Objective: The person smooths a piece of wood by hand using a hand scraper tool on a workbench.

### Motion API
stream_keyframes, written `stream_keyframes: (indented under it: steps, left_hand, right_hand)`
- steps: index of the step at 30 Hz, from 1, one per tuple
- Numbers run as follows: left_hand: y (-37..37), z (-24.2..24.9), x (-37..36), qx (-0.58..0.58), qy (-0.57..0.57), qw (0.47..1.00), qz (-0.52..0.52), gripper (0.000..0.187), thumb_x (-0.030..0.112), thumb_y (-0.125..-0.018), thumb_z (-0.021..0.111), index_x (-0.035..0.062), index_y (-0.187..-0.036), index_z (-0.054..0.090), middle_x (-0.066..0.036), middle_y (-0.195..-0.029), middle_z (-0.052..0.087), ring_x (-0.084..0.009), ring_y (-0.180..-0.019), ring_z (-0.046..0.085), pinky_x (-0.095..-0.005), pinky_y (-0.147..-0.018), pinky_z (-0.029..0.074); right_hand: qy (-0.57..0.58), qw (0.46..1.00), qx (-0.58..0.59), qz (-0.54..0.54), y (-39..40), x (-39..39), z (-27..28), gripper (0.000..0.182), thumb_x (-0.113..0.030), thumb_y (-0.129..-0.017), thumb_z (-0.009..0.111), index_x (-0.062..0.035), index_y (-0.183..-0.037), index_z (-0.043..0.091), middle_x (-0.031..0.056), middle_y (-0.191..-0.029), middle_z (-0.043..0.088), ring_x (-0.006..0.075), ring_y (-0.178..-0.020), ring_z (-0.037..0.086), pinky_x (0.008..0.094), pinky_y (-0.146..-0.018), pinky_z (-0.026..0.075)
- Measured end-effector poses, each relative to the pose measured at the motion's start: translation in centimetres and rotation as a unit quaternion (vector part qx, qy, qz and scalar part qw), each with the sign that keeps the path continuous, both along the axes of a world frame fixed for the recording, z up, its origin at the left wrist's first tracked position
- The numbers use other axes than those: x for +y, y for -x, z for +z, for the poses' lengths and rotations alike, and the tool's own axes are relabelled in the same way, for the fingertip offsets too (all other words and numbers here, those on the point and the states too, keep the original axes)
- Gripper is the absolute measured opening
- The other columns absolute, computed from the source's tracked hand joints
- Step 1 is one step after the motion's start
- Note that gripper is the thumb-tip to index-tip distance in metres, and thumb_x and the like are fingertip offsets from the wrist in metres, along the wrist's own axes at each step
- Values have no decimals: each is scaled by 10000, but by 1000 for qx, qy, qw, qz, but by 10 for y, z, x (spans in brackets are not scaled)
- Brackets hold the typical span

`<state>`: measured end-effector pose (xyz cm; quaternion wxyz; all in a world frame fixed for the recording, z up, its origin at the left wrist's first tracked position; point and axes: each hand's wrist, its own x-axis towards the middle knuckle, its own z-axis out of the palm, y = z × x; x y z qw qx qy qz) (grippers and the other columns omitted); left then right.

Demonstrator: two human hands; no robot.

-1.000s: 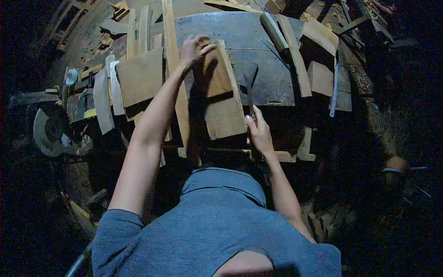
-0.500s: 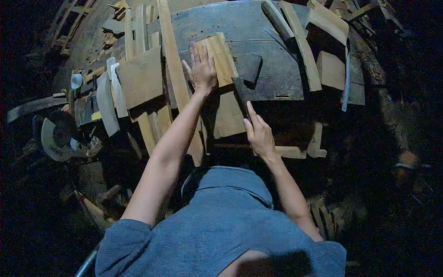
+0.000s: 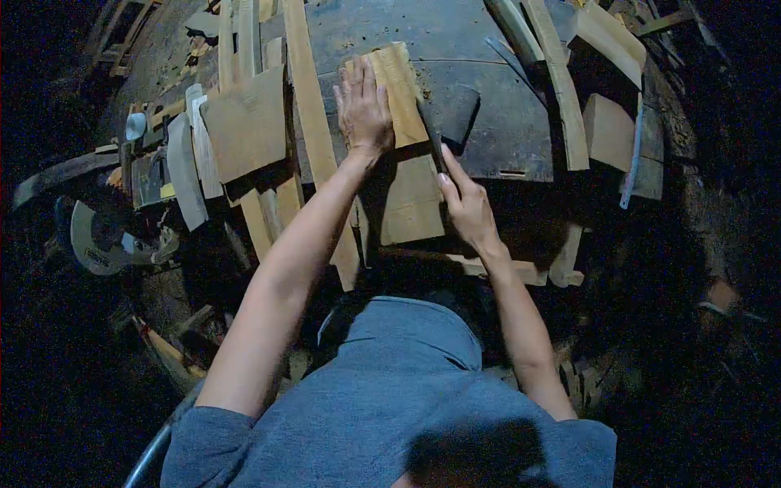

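On a light wooden board (image 3: 401, 93) my left hand (image 3: 364, 114) lies flat, fingers stretched forward. My right hand (image 3: 469, 205) is wrapped round a dark, narrow tool (image 3: 431, 130), index finger laid along it. The tool runs along the right edge of the light board; whether it is a saw or a blade I cannot tell. A second, duller board (image 3: 412, 199) sits under the near end of the light one. To the right of the tool is a dark wedge-shaped block (image 3: 461, 114).
A dark worktable (image 3: 512, 150) bears long wood strips (image 3: 312, 106), a broad board (image 3: 248, 126) at left, and a wood block (image 3: 610, 130) beside a thin pale blade (image 3: 631, 167) at right. A round-bladed machine (image 3: 91, 240) stands at the far left.
My right hand and the tool have moved forward along the board's edge. The view has shifted slightly; my left hand stays flat on the board.
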<state>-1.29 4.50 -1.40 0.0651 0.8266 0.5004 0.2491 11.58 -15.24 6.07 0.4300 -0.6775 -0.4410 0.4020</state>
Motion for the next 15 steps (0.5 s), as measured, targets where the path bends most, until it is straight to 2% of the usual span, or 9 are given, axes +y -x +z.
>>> stream_keyframes:
  steps: [2,3,8,10,12,15]
  left_hand:
    - [-3,3,2,-8,13,1000,6,526,289,-962,429,86,-1443,366,-68,-1546,262,-366,-1410,234,-549,-1132,174]
    - [-3,2,3,-7,10,1000,5,527,286,-960,430,90,-1445,365,-64,-1544,267,-369,-1407,240,-544,-1134,178]
    - [-4,6,-2,-24,12,1000,4,523,273,-959,429,100,-1448,363,-50,-1544,269,-369,-1399,255,-522,-1138,192]
    - [-3,4,-1,-8,-4,1000,9,515,266,-959,428,105,-1445,368,-45,-1546,266,-367,-1389,274,-507,-1142,194]
    - [-3,6,1,-11,-2,1000,6,512,264,-959,428,106,-1443,372,-45,-1544,271,-363,-1386,283,-505,-1141,198]
    - [-3,7,0,-16,7,1000,11,505,262,-961,428,111,-1440,379,-47,-1539,283,-350,-1384,293,-501,-1140,204]
  right_hand:
    - [93,994,49,27,-2,-21,13,484,-158,-953,477,-34,-1412,384,299,-1205,554,405,-1109,577,406,-882,468]
    - [15,999,-17,27,1,-34,10,490,-168,-955,476,-58,-1423,379,292,-1231,546,388,-1119,580,409,-899,463]
    - [43,998,10,40,-9,-14,4,495,-161,-951,477,-79,-1429,377,284,-1202,567,402,-1062,598,415,-900,458]
    - [13,999,-42,31,-10,4,-4,495,-157,-950,477,-78,-1428,376,288,-1178,577,416,-1055,590,420,-878,466]
    - [47,998,-14,40,-9,-8,8,502,-158,-948,478,-84,-1432,371,294,-1130,592,427,-1037,590,430,-854,472]
    - [36,996,-58,50,-3,-43,10,511,-155,-943,477,-89,-1438,366,297,-1085,596,440,-1000,596,447,-835,472]
